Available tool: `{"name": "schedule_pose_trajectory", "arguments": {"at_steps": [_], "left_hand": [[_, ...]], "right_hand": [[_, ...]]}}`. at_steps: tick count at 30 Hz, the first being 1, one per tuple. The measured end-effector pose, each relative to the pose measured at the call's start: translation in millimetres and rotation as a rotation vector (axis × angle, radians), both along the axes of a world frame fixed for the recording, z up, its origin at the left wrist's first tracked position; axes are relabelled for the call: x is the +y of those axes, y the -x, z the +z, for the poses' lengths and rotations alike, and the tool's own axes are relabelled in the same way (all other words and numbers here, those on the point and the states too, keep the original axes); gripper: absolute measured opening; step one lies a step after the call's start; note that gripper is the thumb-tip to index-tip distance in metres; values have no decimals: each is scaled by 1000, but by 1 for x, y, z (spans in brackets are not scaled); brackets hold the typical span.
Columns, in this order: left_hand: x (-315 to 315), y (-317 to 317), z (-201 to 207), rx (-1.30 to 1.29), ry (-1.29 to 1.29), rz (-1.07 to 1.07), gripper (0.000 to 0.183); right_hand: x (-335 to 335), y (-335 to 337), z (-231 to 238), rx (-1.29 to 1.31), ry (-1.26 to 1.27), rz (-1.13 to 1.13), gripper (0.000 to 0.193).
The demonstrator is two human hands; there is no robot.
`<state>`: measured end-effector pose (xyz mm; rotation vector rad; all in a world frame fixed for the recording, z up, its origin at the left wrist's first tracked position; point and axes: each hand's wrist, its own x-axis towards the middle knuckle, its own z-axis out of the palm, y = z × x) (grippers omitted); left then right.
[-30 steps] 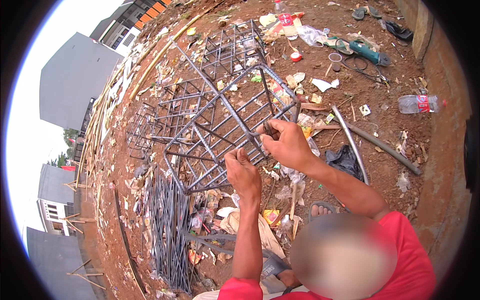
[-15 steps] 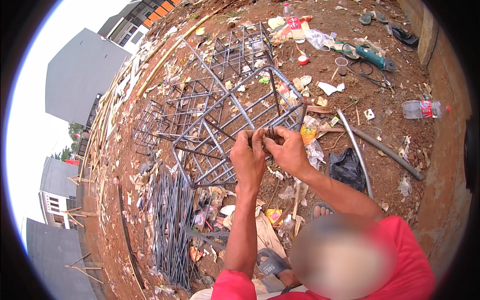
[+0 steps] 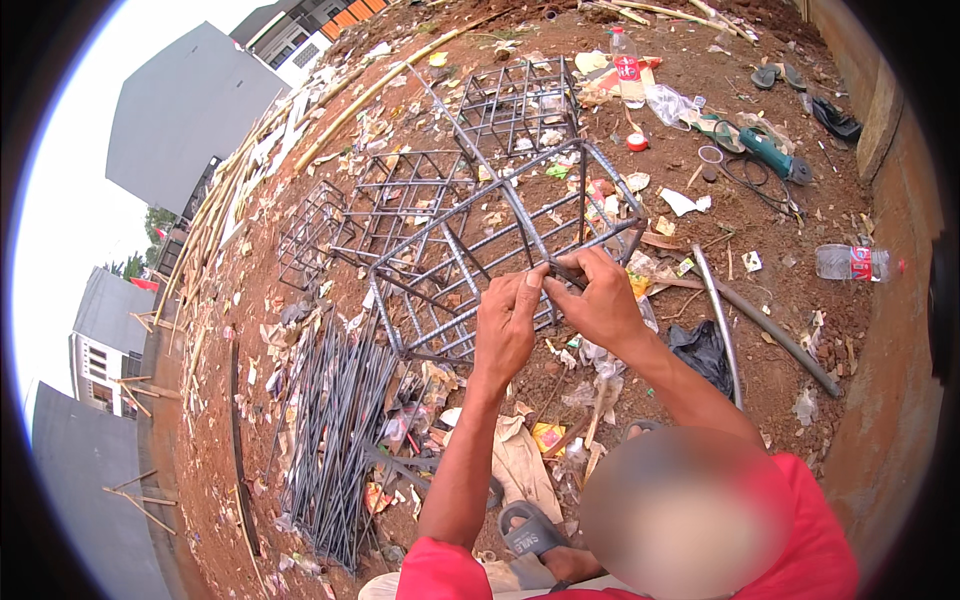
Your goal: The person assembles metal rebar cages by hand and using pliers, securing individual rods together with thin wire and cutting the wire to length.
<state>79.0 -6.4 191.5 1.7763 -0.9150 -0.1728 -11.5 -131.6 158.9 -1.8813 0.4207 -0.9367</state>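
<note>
A frame of ribbed steel bars, a rebar cage (image 3: 524,218), stands tilted before me, with one long bar crossing its top. My left hand (image 3: 508,325) is closed, thumb and forefinger pinched at the near end of that bar. Beside it my right hand (image 3: 602,300) is also closed, its curled fingers close to the left fingertips at the cage's near side. Something small and dark shows between the right fingers, too hidden to name. What the left fingertips pinch is covered as well.
Smaller rebar cages (image 3: 410,190) stand beyond. A pile of thin steel rods (image 3: 335,440) lies at left. On the right are a metal pipe (image 3: 718,325), a black plastic bag (image 3: 700,355), an angle grinder (image 3: 775,155) with its cord, and a plastic bottle (image 3: 850,262) near a low wall (image 3: 905,200).
The whole view has shifted a little, with the ground things now further right. Both hands stay together at the cage; the right hand has turned slightly and its fingers are more curled.
</note>
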Motion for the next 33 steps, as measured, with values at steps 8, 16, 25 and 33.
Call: {"name": "schedule_pose_trajectory", "arguments": {"at_steps": [8, 16, 25, 33], "left_hand": [[-6, -6, 15, 231, -53, -106, 62], [-27, -19, 39, 60, -368, -167, 63], [-24, -51, 21, -152, -328, -461, 37], [-31, -44, 26, -167, -337, -489, 37]], "right_hand": [[2, -2, 8, 82, 137, -92, 23], [2, -18, -17, 48, -100, -200, 23], [17, -14, -12, -281, -581, -84, 22], [21, -6, -5, -450, -1124, -51, 24]]}}
